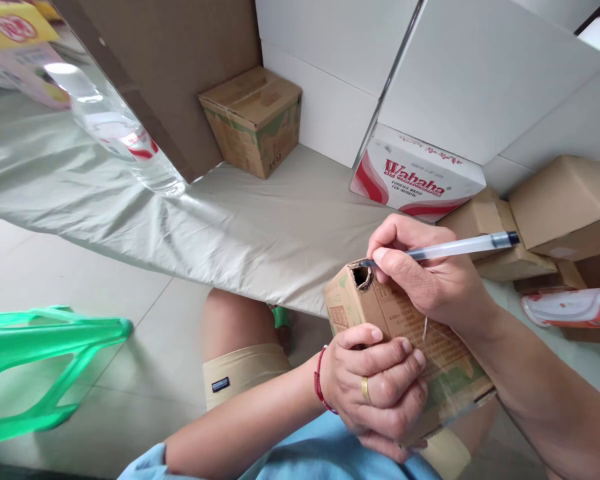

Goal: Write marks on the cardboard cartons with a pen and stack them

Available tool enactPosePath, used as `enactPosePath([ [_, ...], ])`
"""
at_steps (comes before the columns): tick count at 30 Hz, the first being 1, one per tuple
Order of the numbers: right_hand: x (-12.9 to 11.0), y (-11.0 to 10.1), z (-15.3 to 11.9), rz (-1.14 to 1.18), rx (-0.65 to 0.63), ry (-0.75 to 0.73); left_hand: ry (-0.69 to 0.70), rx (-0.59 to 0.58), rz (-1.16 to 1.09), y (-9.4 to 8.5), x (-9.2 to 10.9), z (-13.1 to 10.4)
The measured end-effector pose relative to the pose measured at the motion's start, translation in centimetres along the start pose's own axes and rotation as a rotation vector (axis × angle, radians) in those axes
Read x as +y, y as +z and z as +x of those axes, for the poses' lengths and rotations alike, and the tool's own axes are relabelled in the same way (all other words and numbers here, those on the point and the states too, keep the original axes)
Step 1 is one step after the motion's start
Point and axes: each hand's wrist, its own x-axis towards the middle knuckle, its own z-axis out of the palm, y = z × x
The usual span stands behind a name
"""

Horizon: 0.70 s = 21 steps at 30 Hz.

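Note:
A brown cardboard box (395, 300) with green print rests tilted at my lap, with a torn hole at its upper corner. My left hand (377, 387), with a ring and a red bracelet, is wrapped over the near side of the box and steadies it. Pinched in my right hand (425, 267) is a pen (465, 247) with a clear barrel and dark end. Its tip end is at the edge of the torn hole, partly hidden by my fingers.
A cloth-covered table (260, 220) stretches ahead. On it are a small carton (255, 120), a water bottle (125, 140), a Wahaha box (415, 177), plain cardboard boxes (570, 207) and an orange-and-white bottle (575, 307). A green plastic stool (55, 367) stands on the floor at left.

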Motion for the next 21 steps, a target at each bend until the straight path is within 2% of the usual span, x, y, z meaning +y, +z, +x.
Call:
enactPosePath([
  [7, -0.17, 0.13, 0.23, -0.009, -0.027, 0.004, -0.053, 0.050, 0.017, 0.02, 0.10, 0.52],
  [13, -0.01, 0.08, -0.17, -0.045, 0.038, 0.004, -0.056, 0.027, 0.014, -0.10, 0.03, 0.98],
  [18, -0.07, 0.18, -0.13, -0.054, -0.019, -0.037, -0.055, 0.038, 0.033, -0.08, 0.15, 0.60],
  [21, -0.07, 0.20, -0.17, -0.116, 0.015, -0.037, -0.054, 0.015, 0.048, -0.10, 0.19, 0.38],
])
